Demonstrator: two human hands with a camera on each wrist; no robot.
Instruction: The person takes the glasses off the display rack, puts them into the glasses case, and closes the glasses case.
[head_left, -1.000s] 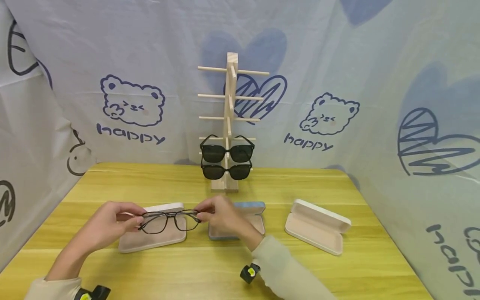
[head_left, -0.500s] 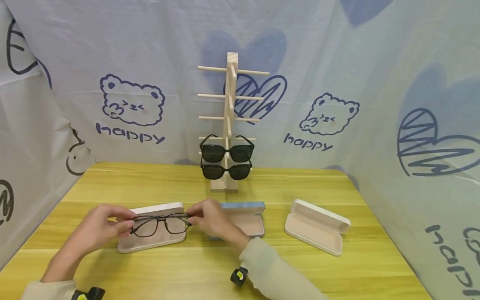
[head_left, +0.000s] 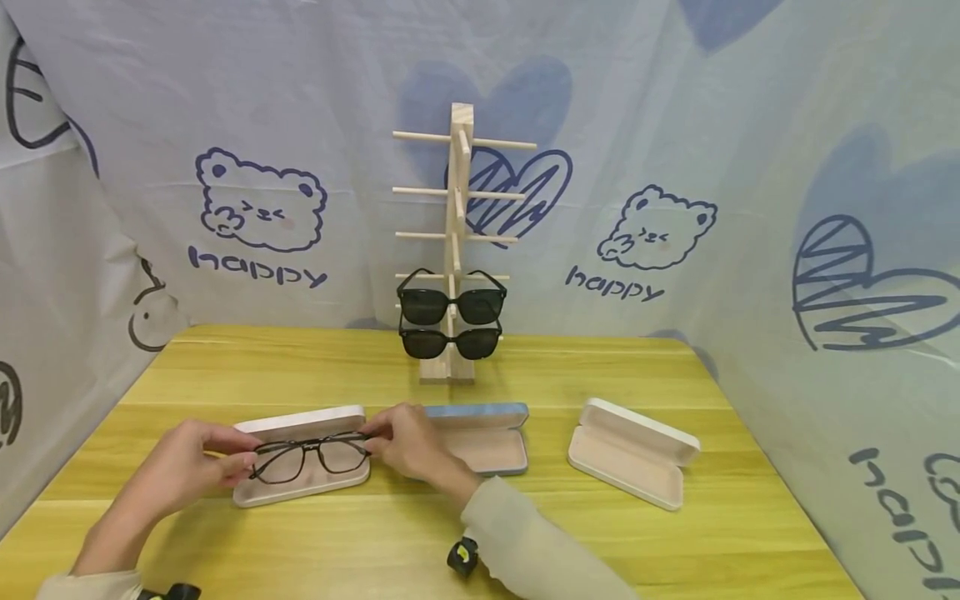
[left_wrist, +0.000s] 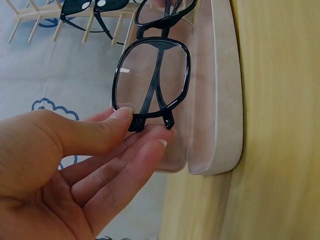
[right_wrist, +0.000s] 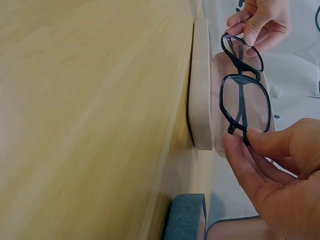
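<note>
A pair of black-framed eyeglasses (head_left: 306, 447) with clear lenses and folded temples hangs level over an open white glasses case (head_left: 315, 492) with a pale pink lining. My left hand (head_left: 183, 467) pinches one end of the eyeglasses between thumb and fingers; the left wrist view shows the thumb at the frame's corner (left_wrist: 132, 120). At the other end my right hand (head_left: 408, 437) pinches the hinge corner, as the right wrist view also shows for the eyeglasses (right_wrist: 245, 100). Whether the frame touches the case lining cannot be told.
An open blue glasses case (head_left: 487, 412) lies right of the white one, partly behind my right hand. Farther right is another open white case (head_left: 630, 467). At the back stands a wooden rack (head_left: 457, 183) bearing two pairs of black sunglasses (head_left: 452, 307). Patterned cloth (head_left: 345, 100) surrounds the table.
Both hands have moved left and slightly nearer to me with the eyeglasses, which now sit more centrally over the left white case. The cases and rack stay put.
</note>
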